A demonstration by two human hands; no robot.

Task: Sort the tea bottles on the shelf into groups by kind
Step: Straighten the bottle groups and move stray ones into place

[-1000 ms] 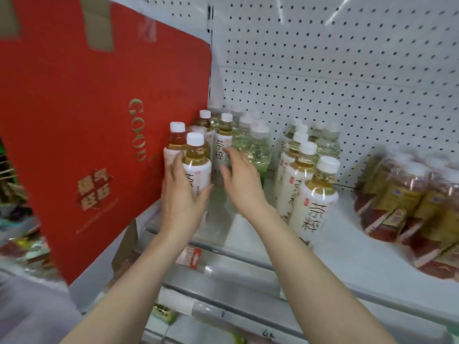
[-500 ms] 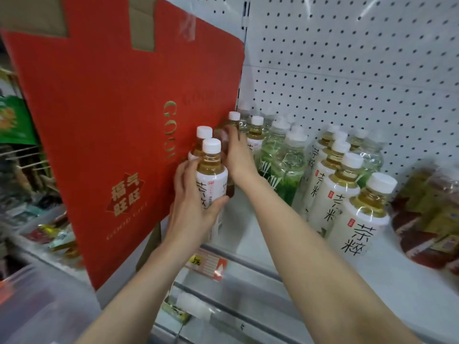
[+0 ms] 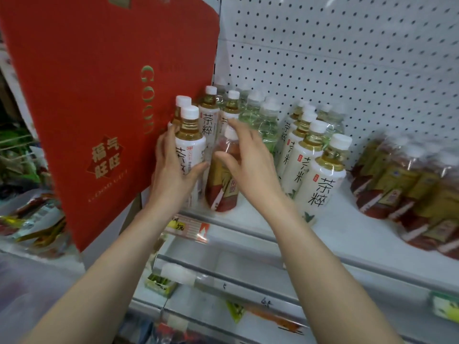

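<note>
Closest in, a yellow-and-red price tag [image 3: 188, 228] sits on the front rail of the white metal shelf [image 3: 347, 234]. Just past that, the left hand [image 3: 173, 175] is wrapped round a white-labelled tea bottle with a white cap [image 3: 191, 142], thumb on its right side and fingers round the left, so a proper firm grasp. That bottle stands at the shelf's front left, just beside a big red cardboard box with gold lettering [image 3: 99, 95].

The right hand [image 3: 253, 167] is loose, fingers spread and blurry, cupped over a red-brown-labelled tea bottle [image 3: 223, 184] just right of the held one. Can't tell if it actually touches, but it isn't clamped on it.

Counting: four white-labelled ones in the left bunch, held one included, plus that single red-brown one. Further right, a row of white-labelled bottles [image 3: 323, 180] runs back, five I think, though the far ones blur. In the middle there are clear green bottles [image 3: 268, 120], two at least, with more behind the right row. Far right is a blurred pack of red-brown bottles [image 3: 397, 184], no way to count. A white pegboard [image 3: 347, 58] backs everything.
</note>
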